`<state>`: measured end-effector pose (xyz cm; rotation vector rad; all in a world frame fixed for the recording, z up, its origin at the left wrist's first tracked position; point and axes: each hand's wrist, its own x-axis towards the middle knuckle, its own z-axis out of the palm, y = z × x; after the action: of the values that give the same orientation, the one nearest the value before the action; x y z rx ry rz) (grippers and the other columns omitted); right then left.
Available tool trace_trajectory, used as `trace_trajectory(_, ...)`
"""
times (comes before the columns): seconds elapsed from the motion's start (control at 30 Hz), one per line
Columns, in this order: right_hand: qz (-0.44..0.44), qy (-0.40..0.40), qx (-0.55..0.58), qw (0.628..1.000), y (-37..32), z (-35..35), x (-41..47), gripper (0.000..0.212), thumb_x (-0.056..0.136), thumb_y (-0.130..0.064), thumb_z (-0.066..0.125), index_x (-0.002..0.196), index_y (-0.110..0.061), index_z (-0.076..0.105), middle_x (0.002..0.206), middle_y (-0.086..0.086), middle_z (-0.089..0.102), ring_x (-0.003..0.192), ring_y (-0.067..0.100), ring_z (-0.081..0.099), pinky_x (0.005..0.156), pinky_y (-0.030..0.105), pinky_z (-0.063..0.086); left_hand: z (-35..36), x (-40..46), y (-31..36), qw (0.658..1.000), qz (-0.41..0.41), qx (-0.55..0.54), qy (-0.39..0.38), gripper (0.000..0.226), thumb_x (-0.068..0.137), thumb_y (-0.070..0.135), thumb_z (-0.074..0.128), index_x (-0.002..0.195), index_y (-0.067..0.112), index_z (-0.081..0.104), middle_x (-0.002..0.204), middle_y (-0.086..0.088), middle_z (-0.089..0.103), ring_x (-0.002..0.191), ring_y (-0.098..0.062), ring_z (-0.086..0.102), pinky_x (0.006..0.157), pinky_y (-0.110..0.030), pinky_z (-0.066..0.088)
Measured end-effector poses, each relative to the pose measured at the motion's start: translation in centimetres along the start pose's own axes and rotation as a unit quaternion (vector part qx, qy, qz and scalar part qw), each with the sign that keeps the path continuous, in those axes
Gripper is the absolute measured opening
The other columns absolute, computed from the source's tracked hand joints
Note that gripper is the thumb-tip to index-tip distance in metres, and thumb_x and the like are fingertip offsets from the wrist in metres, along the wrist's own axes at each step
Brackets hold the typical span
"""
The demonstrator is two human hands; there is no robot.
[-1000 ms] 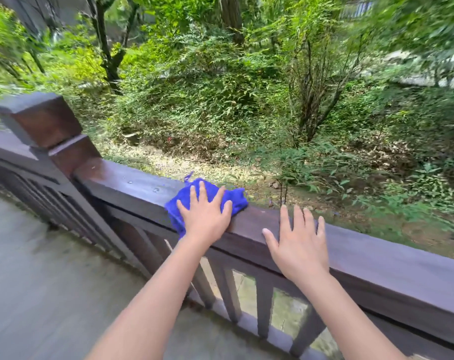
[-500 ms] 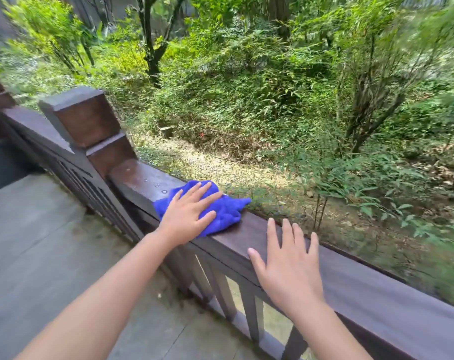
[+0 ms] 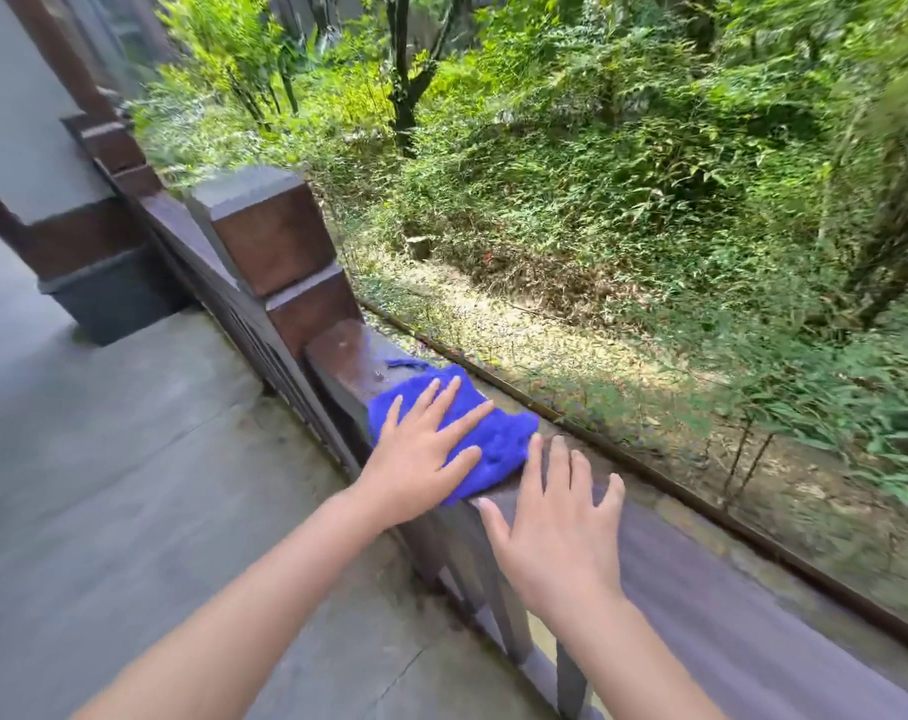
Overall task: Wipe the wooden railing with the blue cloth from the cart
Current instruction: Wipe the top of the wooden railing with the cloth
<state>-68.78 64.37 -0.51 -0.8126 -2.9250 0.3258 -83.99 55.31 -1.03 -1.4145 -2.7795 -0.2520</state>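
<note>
A blue cloth (image 3: 498,439) lies crumpled on the flat top of the dark wooden railing (image 3: 711,610), a short way right of a square post (image 3: 270,236). My left hand (image 3: 423,454) presses flat on the cloth with fingers spread, covering its near half. My right hand (image 3: 558,532) rests palm down on the bare rail top just right of the cloth, fingers apart, its index fingertip almost touching the cloth's edge. Neither hand grips anything by curling around it.
Grey paving (image 3: 109,459) stretches to the left of the railing. A pillar with a dark base (image 3: 109,293) stands at the far left. Beyond the rail the ground drops to dry leaves and dense green bushes (image 3: 623,174). Balusters (image 3: 509,615) run beneath the rail.
The view has swung left and the post now sits nearer the centre. My left hand has pushed the cloth leftwards along the rail toward the post; my right hand has followed beside it.
</note>
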Motion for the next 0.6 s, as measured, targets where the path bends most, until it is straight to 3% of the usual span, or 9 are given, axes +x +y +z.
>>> trace_trajectory(0.13,0.009,0.018,-0.025,0.999,-1.7,0.1,0.9,0.079,0.083,-0.061,0.034,0.139,-0.006,0.032,0.142,0.021,0.043,0.128,0.035,0.043,0.103,0.061,0.031,-0.9,1.3,-3.1,0.995,0.090,0.030,-0.011,0.054,0.084,0.054,0.021,0.137,0.051,0.015,0.157,0.007,0.007,0.144,-0.012,0.000,0.112,-0.056,-0.007)
trace_trajectory(0.2,0.012,0.035,-0.023,0.999,-2.6,0.2,1.6,0.079,0.078,-0.061,0.028,0.131,-0.005,0.046,0.131,0.023,0.054,0.119,0.037,0.053,0.096,0.061,0.039,-1.3,2.6,-4.9,0.994,0.096,0.041,-0.017,0.053,0.085,0.051,0.025,0.138,0.050,0.016,0.157,0.009,0.008,0.144,-0.009,0.000,0.110,-0.060,-0.009)
trace_trajectory(0.27,0.013,0.032,-0.022,0.999,-3.8,0.2,2.5,0.081,0.076,-0.059,0.020,0.130,-0.006,0.048,0.131,0.024,0.054,0.118,0.037,0.054,0.095,0.061,0.040,-1.6,3.9,-7.1,0.995,0.087,0.047,-0.014,0.052,0.086,0.051,0.027,0.137,0.051,0.016,0.157,0.009,0.009,0.144,-0.011,0.000,0.108,-0.060,-0.015)
trace_trajectory(0.4,0.013,0.007,-0.029,0.999,-6.2,0.7,4.9,0.082,0.081,-0.063,0.016,0.141,-0.010,0.028,0.146,0.022,0.037,0.132,0.035,0.038,0.104,0.060,0.028,-2.1,6.3,-11.6,0.997,0.035,0.062,0.010,0.049,0.087,0.056,0.030,0.135,0.054,0.018,0.157,0.007,-0.001,0.144,-0.016,-0.011,0.106,-0.059,-0.018)
trace_trajectory(0.5,0.010,-0.013,-0.025,1.000,-7.3,1.8,6.4,0.083,0.084,-0.067,0.017,0.145,-0.012,0.001,0.155,0.018,0.014,0.141,0.031,0.016,0.110,0.058,0.013,-2.5,8.2,-14.6,0.999,-0.037,0.030,-0.009,0.050,0.089,0.053,0.035,0.137,0.050,0.020,0.158,0.002,-0.005,0.144,-0.017,-0.010,0.113,-0.054,-0.005)
trace_trajectory(0.6,0.019,-0.006,-0.039,0.999,-8.0,1.9,7.3,0.085,0.083,-0.068,0.015,0.145,-0.013,-0.002,0.154,0.016,0.014,0.140,0.029,0.014,0.110,0.058,0.013,-2.4,8.9,-15.8,0.994,-0.110,-0.023,0.014,0.052,0.088,0.052,0.039,0.138,0.044,0.026,0.158,-0.003,0.005,0.145,-0.020,0.002,0.116,-0.047,0.008)
